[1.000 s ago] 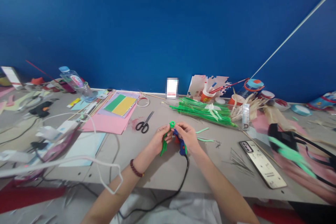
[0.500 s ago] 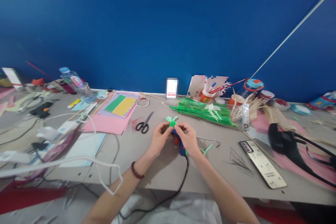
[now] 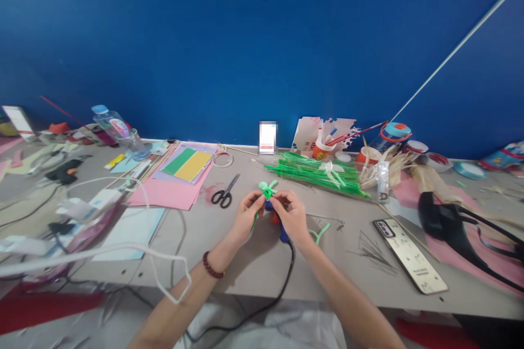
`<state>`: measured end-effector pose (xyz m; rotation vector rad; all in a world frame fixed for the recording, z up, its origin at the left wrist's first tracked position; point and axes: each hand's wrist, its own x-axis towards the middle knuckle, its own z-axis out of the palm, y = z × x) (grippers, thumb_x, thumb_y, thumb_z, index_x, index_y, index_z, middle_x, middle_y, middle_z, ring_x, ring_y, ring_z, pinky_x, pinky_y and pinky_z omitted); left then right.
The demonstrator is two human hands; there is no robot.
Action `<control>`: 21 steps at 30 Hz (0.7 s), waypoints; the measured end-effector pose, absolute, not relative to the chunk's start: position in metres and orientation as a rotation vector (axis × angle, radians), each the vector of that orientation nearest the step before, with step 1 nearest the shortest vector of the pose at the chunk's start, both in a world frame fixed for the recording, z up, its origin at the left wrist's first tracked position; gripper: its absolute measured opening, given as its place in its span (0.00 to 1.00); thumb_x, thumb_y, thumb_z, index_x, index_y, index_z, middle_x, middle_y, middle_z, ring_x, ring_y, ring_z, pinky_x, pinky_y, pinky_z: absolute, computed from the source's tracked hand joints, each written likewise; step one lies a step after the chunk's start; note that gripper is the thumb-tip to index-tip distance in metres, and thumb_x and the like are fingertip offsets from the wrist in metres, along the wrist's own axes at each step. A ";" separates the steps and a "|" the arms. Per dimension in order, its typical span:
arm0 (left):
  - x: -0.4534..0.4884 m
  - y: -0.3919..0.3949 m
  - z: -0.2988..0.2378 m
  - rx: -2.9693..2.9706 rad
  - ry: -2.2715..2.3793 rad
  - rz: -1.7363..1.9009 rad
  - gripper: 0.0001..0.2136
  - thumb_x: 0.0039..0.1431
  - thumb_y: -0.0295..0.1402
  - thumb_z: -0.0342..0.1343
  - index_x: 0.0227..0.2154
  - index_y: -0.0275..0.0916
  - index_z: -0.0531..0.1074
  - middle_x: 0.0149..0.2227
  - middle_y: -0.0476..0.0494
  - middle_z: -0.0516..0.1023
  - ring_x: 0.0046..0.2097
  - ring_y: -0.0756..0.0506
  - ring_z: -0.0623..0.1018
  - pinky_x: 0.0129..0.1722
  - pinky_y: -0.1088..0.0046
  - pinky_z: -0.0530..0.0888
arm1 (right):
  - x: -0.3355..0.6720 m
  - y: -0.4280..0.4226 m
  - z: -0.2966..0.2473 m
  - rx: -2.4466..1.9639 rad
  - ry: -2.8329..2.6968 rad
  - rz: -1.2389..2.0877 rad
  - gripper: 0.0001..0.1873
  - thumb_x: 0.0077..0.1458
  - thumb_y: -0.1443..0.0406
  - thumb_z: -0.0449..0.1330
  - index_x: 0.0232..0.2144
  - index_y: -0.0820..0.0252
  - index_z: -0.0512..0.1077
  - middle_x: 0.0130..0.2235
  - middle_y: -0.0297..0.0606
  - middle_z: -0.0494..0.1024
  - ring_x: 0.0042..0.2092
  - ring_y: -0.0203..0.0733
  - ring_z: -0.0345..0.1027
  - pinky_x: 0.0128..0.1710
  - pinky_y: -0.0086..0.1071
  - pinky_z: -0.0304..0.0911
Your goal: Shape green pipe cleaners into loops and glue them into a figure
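Note:
Between my fingertips is a small green pipe-cleaner piece (image 3: 268, 192), coiled in the middle with paler green loops above. My left hand (image 3: 248, 212) pinches it from the left. From the other side, my right hand (image 3: 291, 212) has thumb and fingers closed on it. Under and behind the right hand lies a blue glue gun (image 3: 284, 234), partly hidden, its black cord running down off the table edge. A light green pipe cleaner (image 3: 321, 234) rests right of my right wrist. Black-handled scissors (image 3: 224, 194) lie to the left of my hands.
A bundle of green pipe cleaners (image 3: 323, 175) lies behind my hands. Right stand a phone (image 3: 411, 256), thin wires (image 3: 376, 255) and a black strapped device (image 3: 446, 229). Left are coloured sheets (image 3: 164, 196), a plastic bottle (image 3: 118, 128) and white cables (image 3: 151, 251).
The green piece has turned slightly between my fingers, and a green strand now shows beside my left palm. Both hands stay in nearly the same place.

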<state>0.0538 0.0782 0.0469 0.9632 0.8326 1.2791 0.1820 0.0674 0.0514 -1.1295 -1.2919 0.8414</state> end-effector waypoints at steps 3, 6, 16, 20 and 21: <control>0.053 0.079 0.046 0.881 0.707 1.199 0.11 0.49 0.39 0.61 0.27 0.35 0.71 0.17 0.54 0.63 0.18 0.56 0.62 0.20 0.79 0.56 | 0.183 0.069 0.049 -1.138 -1.247 0.897 0.10 0.48 0.59 0.61 0.31 0.59 0.72 0.29 0.34 0.72 0.28 0.36 0.63 0.29 0.31 0.62; 0.052 0.079 0.048 0.828 0.613 1.133 0.10 0.48 0.38 0.61 0.26 0.35 0.71 0.16 0.54 0.63 0.18 0.56 0.61 0.19 0.79 0.56 | 0.185 0.070 0.050 -1.104 -1.280 0.901 0.09 0.48 0.59 0.62 0.29 0.59 0.73 0.30 0.35 0.73 0.30 0.37 0.65 0.31 0.31 0.62; 0.050 0.080 0.052 0.811 0.622 1.042 0.12 0.47 0.40 0.62 0.25 0.35 0.70 0.15 0.55 0.62 0.16 0.57 0.58 0.18 0.79 0.56 | 0.186 0.070 0.051 -1.028 -1.214 1.058 0.10 0.46 0.58 0.63 0.26 0.59 0.73 0.30 0.34 0.71 0.27 0.35 0.64 0.27 0.29 0.63; 0.052 0.077 0.055 0.894 0.711 1.071 0.13 0.50 0.42 0.59 0.26 0.35 0.70 0.17 0.53 0.64 0.18 0.56 0.61 0.19 0.78 0.57 | 0.186 0.071 0.050 -1.065 -1.189 1.049 0.11 0.47 0.57 0.62 0.24 0.59 0.71 0.29 0.34 0.71 0.27 0.36 0.65 0.26 0.29 0.63; 0.052 0.076 0.056 0.923 0.747 1.092 0.14 0.50 0.42 0.59 0.26 0.35 0.70 0.17 0.53 0.64 0.18 0.55 0.62 0.19 0.78 0.57 | 0.186 0.071 0.050 -1.081 -1.190 1.039 0.11 0.47 0.57 0.62 0.24 0.59 0.71 0.28 0.34 0.71 0.28 0.36 0.65 0.26 0.29 0.63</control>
